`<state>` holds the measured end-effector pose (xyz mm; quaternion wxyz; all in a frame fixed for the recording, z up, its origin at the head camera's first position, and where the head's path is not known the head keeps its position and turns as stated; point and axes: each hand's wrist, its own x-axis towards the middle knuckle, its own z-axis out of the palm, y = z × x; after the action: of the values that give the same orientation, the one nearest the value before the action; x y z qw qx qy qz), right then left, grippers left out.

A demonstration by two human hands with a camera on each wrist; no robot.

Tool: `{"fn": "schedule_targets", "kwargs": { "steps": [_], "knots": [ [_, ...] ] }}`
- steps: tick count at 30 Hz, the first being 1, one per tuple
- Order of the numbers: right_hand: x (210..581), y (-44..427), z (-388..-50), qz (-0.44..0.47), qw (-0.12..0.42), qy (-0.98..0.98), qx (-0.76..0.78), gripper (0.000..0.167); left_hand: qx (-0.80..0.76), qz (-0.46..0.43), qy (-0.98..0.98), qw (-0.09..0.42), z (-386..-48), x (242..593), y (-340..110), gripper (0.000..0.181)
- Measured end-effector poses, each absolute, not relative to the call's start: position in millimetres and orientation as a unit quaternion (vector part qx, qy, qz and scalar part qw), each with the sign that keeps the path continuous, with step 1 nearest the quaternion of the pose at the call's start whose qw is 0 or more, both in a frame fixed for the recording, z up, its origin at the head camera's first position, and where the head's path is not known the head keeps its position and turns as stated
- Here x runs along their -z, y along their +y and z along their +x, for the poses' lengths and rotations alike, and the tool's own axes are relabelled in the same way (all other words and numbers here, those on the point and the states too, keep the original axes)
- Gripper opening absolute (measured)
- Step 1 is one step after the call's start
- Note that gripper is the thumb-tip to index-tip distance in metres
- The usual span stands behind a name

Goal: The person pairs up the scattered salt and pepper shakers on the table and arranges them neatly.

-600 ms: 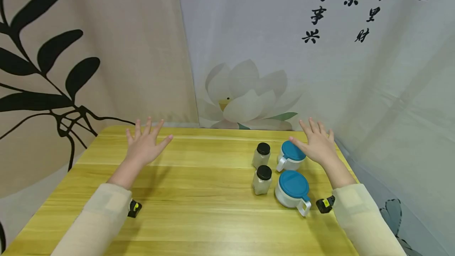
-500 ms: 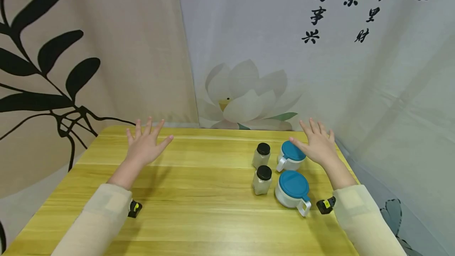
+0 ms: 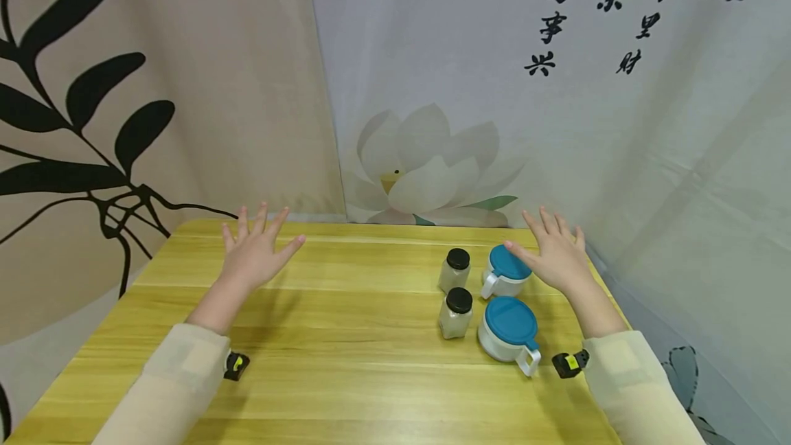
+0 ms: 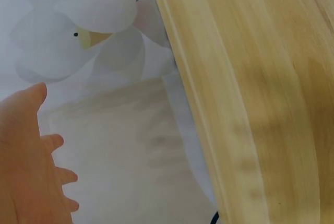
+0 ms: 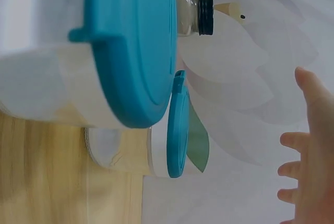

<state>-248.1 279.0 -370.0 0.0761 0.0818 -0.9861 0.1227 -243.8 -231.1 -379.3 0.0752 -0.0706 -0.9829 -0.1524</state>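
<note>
My left hand (image 3: 252, 259) is held above the left part of the table with its fingers spread, touching nothing. Over the right side my right hand (image 3: 556, 259) hovers, fingers spread too and nothing in it. Nearest to it stands the far white jar with a blue lid and a handle (image 3: 507, 270). A second, nearer blue-lidded jar (image 3: 510, 328) has its handle toward the front right; it looms large in the right wrist view. Left of these stand two small glass bottles with black caps, the far bottle (image 3: 455, 273) and the near bottle (image 3: 455, 318).
The wooden table (image 3: 346, 362) has its back edge close to a hanging cloth (image 3: 432, 53) printed with a lotus and writing. A beige cloth (image 3: 247, 88) with dark leaves hangs at the left. Each wrist wears a small black camera, such as the left camera (image 3: 235, 365).
Both hands have shifted very slightly to the right, fingers still spread. The jars and bottles stand where they were.
</note>
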Motion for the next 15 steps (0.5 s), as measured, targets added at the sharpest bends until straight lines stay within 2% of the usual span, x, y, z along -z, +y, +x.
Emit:
{"fn": "schedule_targets", "kwargs": {
  "steps": [15],
  "knots": [
    [372,279,-231,0.092,0.107,-0.980,-0.139,0.084,0.169,-0.084,-0.977,0.098,-234,379,-219,0.076]
  ]
}}
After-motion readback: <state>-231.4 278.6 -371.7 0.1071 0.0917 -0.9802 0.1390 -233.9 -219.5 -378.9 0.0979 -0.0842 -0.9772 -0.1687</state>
